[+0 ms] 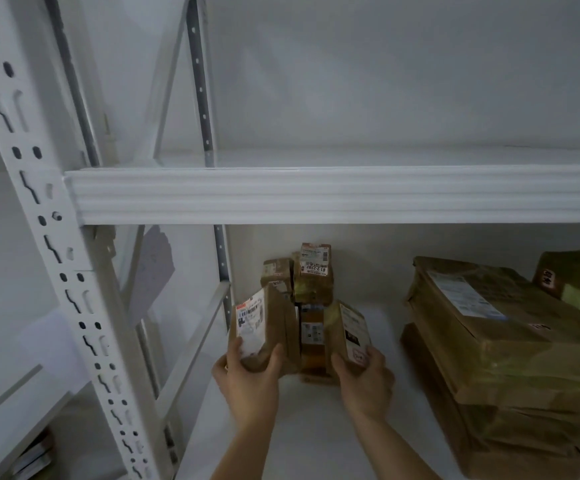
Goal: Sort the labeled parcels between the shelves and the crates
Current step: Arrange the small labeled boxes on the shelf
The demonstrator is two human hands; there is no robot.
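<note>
Two small upright parcels, one gripped in each hand: left hand (247, 372) holds left parcel (264, 330), right hand (364, 372) holds right parcel (349, 332), flanking the stack (311, 292) on the shelf (316, 427).

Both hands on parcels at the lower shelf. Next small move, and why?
Probably draw both parcels straight back a little. The left hand grips one labeled parcel, the right hand another, and they flank a small stack that could topple if brushed.

- "81-2-2202" stands upside down on the label of the top parcel (312, 271), behind the parcel I hold.
- Every other label near it: too blurred to read.
</note>
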